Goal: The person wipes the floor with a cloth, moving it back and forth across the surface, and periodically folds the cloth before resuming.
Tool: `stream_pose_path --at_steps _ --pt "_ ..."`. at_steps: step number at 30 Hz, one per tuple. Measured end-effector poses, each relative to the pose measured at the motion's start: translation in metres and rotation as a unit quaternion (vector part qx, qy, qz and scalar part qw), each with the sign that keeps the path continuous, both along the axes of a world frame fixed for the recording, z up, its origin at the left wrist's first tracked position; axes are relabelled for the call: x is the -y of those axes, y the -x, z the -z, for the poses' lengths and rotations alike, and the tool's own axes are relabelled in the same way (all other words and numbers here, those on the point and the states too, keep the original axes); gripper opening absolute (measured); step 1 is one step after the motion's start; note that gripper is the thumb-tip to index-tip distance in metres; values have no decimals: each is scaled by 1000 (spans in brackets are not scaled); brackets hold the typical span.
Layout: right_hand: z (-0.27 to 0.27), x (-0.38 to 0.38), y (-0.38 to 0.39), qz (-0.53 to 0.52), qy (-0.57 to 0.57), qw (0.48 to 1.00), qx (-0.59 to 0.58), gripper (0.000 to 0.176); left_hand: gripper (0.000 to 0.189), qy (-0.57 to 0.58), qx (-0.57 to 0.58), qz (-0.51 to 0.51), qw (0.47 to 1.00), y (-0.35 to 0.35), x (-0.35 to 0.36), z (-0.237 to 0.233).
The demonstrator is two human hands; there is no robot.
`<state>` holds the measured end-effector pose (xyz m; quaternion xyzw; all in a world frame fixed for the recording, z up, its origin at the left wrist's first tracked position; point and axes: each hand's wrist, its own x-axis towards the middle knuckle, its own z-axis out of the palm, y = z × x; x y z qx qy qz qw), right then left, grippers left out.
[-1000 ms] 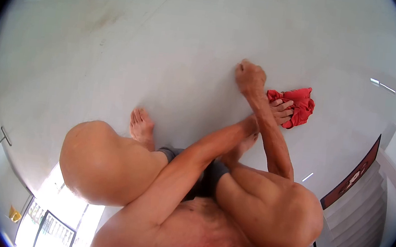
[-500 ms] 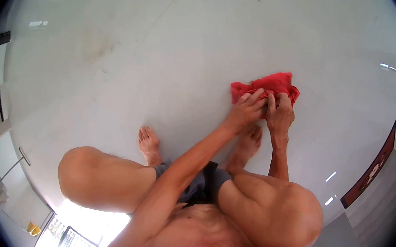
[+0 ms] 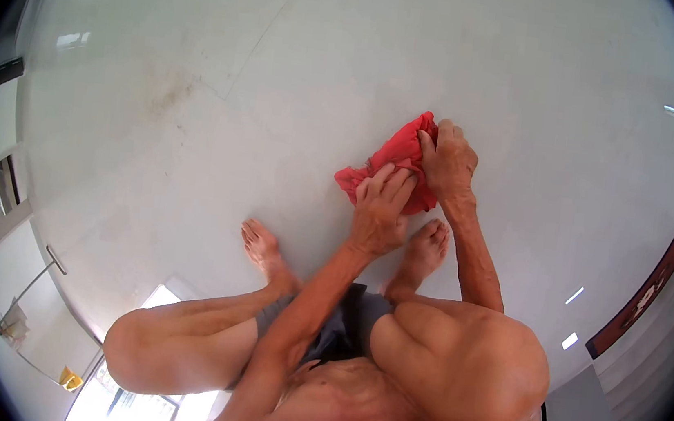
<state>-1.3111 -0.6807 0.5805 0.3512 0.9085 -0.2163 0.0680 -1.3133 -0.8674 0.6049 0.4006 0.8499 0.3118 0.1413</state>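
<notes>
A crumpled red cloth (image 3: 397, 147) lies on the pale floor in front of my feet, partly covered by both hands. My left hand (image 3: 382, 211) is on its near side, fingers bent and gripping the folds. At the far right edge of the cloth, my right hand (image 3: 450, 163) has closed its thumb and fingers on the fabric. Both hands are at floor height, just beyond my right foot (image 3: 424, 253). What lies beneath the fabric is hidden.
The glossy floor (image 3: 279, 139) spreads around me, with a brownish smudge (image 3: 172, 97) at the upper left. My left foot (image 3: 259, 243) is flat on it. A dark red patterned panel (image 3: 639, 292) is at the right; a yellow item (image 3: 70, 380) is at the lower left.
The cloth and both hands have shifted left across the floor. The cloth has turned to a steeper slant, and my right hand now sits farther up on its right edge.
</notes>
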Motion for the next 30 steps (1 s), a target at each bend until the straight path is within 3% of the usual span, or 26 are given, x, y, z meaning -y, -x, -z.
stream_pose_path --at_steps 4,7,8,11,14,18,27,30 --pt "-26 -5 7 -63 -26 997 44 24 45 -98 -2 -108 989 9 -21 3" --pt "-19 3 9 -11 7 988 -153 31 43 -19 114 -196 974 27 -44 7" --pt "-14 8 12 -18 14 985 -168 27 41 -21 84 -205 975 34 -50 9" --pt "-4 7 14 -55 27 993 -104 25 38 20 131 -226 965 42 -53 6" --pt "-5 14 11 -61 42 993 -89 21 36 -12 143 -267 953 41 -47 12" --pt "3 48 0 -15 35 993 -110 17 27 6 148 -281 948 39 -31 17" --pt "5 41 39 -59 17 990 -123 17 16 19 143 -302 942 71 -36 26" --pt "8 59 11 -74 -21 986 -148 17 14 35 148 -285 946 57 -24 37"
